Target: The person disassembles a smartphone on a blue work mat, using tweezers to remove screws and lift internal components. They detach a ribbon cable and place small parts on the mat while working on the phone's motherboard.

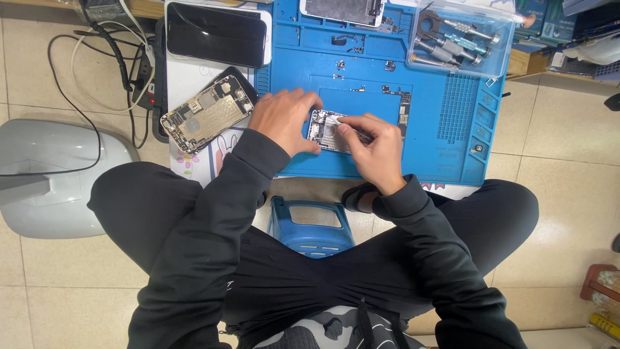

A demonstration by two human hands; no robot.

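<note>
An opened phone chassis (325, 128) with bare metal insides lies on the blue repair mat (445, 123). My left hand (282, 119) grips its left end and holds it down. My right hand (374, 148) rests over its right half, with fingertips pinched on something small and thin inside the chassis; what it is cannot be made out. Both arms wear dark sleeves.
A second opened phone (206, 113) lies left of the mat, a dark-screened phone (217, 33) behind it. A clear tray of screwdriver tools (455, 39) sits at the mat's back right. Loose screws and a circuit board (403, 103) lie on the mat. Cables (116, 58) run at left. A blue stool (311, 223) stands between my knees.
</note>
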